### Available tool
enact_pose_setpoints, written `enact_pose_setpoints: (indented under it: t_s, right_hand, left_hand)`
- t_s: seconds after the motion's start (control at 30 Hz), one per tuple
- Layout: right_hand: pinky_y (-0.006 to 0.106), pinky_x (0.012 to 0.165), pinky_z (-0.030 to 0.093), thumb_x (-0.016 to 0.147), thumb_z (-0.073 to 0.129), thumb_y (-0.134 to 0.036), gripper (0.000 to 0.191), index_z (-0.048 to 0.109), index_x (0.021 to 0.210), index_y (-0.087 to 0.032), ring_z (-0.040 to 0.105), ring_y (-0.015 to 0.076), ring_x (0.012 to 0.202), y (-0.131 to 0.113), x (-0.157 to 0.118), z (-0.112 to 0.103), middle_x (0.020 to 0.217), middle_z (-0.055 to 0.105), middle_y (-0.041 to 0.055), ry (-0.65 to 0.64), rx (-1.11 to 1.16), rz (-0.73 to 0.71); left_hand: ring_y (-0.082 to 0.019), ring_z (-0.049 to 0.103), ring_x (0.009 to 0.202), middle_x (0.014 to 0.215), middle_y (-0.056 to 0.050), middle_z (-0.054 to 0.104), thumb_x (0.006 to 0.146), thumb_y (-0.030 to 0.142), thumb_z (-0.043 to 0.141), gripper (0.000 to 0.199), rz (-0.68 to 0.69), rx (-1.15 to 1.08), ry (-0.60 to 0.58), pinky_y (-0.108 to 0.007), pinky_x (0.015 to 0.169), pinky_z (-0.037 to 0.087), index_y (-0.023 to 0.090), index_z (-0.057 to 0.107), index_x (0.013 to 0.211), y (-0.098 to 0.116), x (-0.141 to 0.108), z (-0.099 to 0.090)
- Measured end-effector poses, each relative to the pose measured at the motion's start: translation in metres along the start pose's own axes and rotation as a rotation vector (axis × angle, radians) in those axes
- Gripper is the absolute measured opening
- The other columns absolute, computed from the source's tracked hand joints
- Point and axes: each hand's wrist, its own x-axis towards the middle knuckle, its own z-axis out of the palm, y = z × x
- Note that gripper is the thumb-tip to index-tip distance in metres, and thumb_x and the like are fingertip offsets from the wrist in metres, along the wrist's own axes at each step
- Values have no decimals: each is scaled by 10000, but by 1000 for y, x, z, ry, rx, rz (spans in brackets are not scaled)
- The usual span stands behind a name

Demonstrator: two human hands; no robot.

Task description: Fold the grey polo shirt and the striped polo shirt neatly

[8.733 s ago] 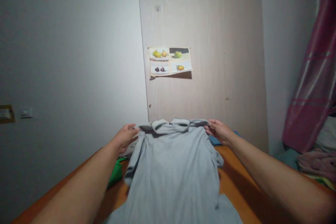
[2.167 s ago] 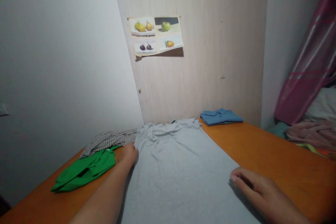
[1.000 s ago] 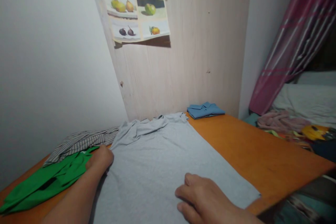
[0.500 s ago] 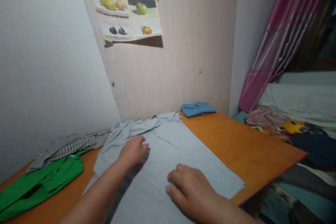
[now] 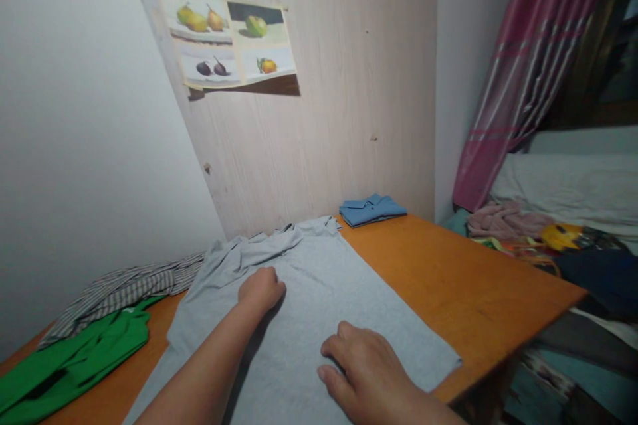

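Observation:
A light grey shirt (image 5: 309,305) lies spread over the orange table, its far end rumpled near the wall. On the upper left part of the cloth is my left hand (image 5: 262,289), its fingers curled closed against the fabric; the fingertips are mostly hidden. My right hand (image 5: 366,365) rests lower down on the right half of the shirt. Its fingers are loosely bent, with the thumb apart from them and no fold of cloth visible between.
A folded blue collared shirt (image 5: 373,209) sits at the table's (image 5: 423,265) far edge. To the left lie a green garment (image 5: 94,355) and a striped garment (image 5: 124,285). A pink curtain (image 5: 518,80) hangs right, above a bed with scattered clothes.
My left hand has closed its thumb and fingers and shifted slightly right in view. My right hand stays nearly in place. The camera view has tilted and shifted a little.

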Motion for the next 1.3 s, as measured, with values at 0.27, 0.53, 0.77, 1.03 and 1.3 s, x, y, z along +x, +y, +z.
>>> enact_pose_setpoints:
  t_s: [0.27, 0.53, 0.77, 1.03, 1.3]
  right_hand:
    - [322, 779, 394, 918, 562, -374, 226, 698, 1057, -259, 626, 216, 920, -5, 1, -7, 1004, 666, 44, -24, 20, 6]
    - [328, 786, 401, 911, 571, -379, 229, 697, 1051, -248, 626, 226, 930, -2, 3, -3, 1018, 671, 56, -16, 11, 19]
    - [334, 798, 414, 913, 570, -388, 247, 703, 1069, -251, 636, 236, 948, -5, 3, -7, 1022, 674, 61, -26, 24, 25]
    - [330, 800, 417, 907, 577, -384, 245, 705, 1063, -245, 639, 235, 955, -4, 4, -7, 1014, 675, 61, -33, 27, 23]
    - [331, 799, 409, 912, 570, -389, 240, 702, 1057, -251, 631, 232, 949, -2, 2, -1, 1004, 671, 56, -5, 31, 19]
  left_hand:
    - [-321, 708, 937, 996, -193, 753, 843, 304, 510, 269, 38, 119, 53, -342, 712, 478, 169, 739, 881, 4, 2, -1]
    - [-305, 699, 917, 985, -181, 748, 861, 322, 494, 267, -30, 51, 89, -330, 686, 443, 163, 708, 862, -10, 10, -1]
    - [-307, 689, 942, 1015, -211, 729, 901, 275, 436, 289, -6, 61, 86, -340, 722, 438, 125, 675, 961, -16, 14, 2]
    - [-285, 687, 928, 1004, -189, 729, 934, 259, 398, 299, -85, -26, 102, -317, 688, 426, 106, 650, 981, -21, 14, 5]
    - [-264, 679, 938, 991, -167, 725, 910, 218, 434, 228, -22, -8, 91, -299, 705, 404, 124, 637, 955, -19, 12, 5]
